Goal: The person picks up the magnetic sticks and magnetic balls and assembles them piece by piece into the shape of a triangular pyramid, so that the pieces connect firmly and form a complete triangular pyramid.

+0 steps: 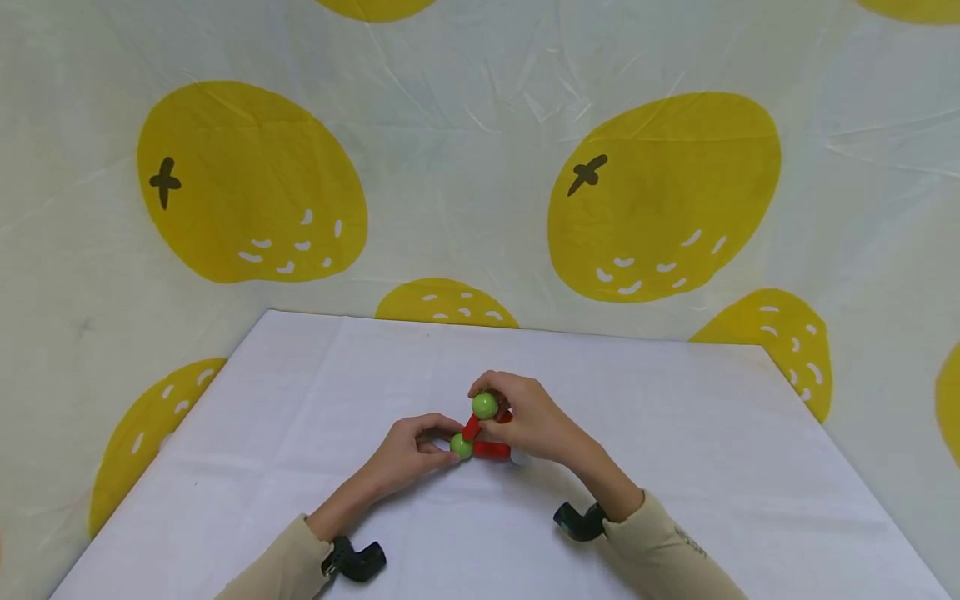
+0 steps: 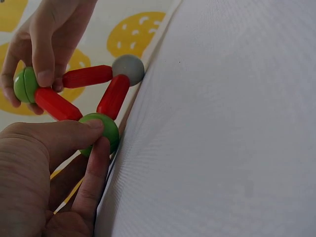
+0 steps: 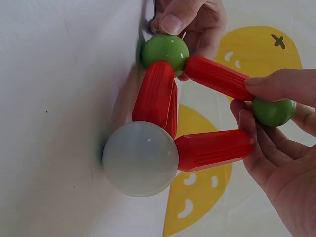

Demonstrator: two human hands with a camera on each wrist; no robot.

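A small frame of red rods and balls stands on the white table, low in the middle of the head view. My left hand (image 1: 408, 454) pinches its lower green ball (image 1: 461, 447) between thumb and fingers. Above that, the upper green ball (image 1: 484, 406) is held in the fingers of my right hand (image 1: 532, 417). One slanting red rod (image 2: 58, 103) links both green balls. A lower red rod (image 1: 491, 450) runs from the left-held ball to a grey ball (image 3: 140, 159). Another red rod (image 3: 215, 150) rises from the grey ball to my right fingers. Behind the lower rod, part of a further red rod (image 3: 173, 111) shows.
The white cloth-covered table (image 1: 300, 375) spreads around the frame. Behind it hangs a pale curtain (image 1: 465, 167) printed with yellow fruit shapes. Black wrist-worn devices sit at the left cuff (image 1: 352, 560) and right cuff (image 1: 580, 522).
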